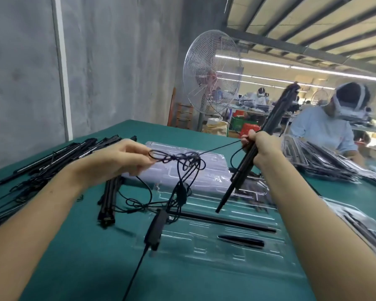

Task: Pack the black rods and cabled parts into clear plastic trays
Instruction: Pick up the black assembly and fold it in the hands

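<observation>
My right hand (262,148) grips a bundle of black rods (241,172), held up at a slant above the table, and pinches a thin cable that runs to the left. My left hand (119,159) pinches the tangled black cable (182,164), whose loops hang down with a black inline box (155,227) dangling over the near clear tray (204,255). That tray holds one long black rod (221,220) and a short black piece (241,240). A second clear tray (208,170) lies behind it.
A pile of black rods with cables (52,161) lies at the left on the green table (85,268), and a few more rods (109,200) below my left hand. Stacked filled trays (326,161) sit at the right. A person works across the table; a standing fan (211,74) is behind.
</observation>
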`<control>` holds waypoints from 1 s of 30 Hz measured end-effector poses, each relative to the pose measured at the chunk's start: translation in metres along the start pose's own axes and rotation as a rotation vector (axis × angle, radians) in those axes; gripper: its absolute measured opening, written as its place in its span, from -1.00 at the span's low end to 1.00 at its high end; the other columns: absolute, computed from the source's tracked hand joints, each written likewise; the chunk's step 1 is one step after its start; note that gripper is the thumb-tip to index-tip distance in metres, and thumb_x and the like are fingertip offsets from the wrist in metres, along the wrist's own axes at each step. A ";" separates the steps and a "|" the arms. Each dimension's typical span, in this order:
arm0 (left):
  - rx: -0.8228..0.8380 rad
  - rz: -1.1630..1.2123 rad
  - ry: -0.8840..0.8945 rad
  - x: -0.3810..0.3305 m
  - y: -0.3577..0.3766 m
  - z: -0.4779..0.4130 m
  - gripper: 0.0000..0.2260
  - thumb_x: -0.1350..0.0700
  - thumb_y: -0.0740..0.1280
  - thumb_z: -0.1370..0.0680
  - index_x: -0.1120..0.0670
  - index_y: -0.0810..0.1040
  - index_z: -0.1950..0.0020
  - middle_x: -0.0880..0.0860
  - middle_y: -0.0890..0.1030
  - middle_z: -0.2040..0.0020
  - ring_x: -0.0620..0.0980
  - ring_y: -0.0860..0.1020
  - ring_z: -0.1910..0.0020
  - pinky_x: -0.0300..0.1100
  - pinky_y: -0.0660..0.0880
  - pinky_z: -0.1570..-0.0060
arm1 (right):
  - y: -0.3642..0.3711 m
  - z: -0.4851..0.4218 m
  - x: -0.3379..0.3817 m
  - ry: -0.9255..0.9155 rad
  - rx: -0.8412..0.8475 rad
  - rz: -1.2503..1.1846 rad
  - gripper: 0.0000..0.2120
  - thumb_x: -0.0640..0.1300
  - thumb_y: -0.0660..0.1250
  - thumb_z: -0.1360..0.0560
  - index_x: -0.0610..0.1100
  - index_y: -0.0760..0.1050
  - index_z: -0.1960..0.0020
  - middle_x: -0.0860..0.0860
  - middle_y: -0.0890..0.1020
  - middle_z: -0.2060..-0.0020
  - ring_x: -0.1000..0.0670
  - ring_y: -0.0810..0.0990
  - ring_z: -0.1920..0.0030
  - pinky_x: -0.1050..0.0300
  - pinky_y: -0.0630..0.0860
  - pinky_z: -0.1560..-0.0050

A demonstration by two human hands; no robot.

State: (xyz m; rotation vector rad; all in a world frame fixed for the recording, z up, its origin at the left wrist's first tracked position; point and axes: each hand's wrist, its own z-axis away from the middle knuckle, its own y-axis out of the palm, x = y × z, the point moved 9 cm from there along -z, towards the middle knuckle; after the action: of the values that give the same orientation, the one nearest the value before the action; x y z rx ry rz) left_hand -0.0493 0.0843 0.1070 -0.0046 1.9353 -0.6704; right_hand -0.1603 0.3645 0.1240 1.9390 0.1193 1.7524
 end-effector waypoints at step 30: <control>-0.280 -0.705 -0.118 0.078 0.047 -0.050 -0.67 0.21 0.14 -0.60 0.06 0.37 -0.37 -0.03 0.36 -0.35 -0.07 0.26 -0.37 -0.17 0.19 -0.38 | -0.035 0.020 -0.029 0.075 0.200 -0.021 -0.89 -0.26 0.22 -0.57 -0.25 0.45 0.13 -0.11 0.64 0.29 -0.02 0.67 0.33 0.08 0.64 0.29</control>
State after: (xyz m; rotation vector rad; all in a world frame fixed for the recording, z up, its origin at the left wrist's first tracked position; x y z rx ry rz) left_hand -0.1136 0.1234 0.0361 -0.9134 1.8848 -0.8175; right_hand -0.1358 0.3769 0.0822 2.0016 0.3521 1.8609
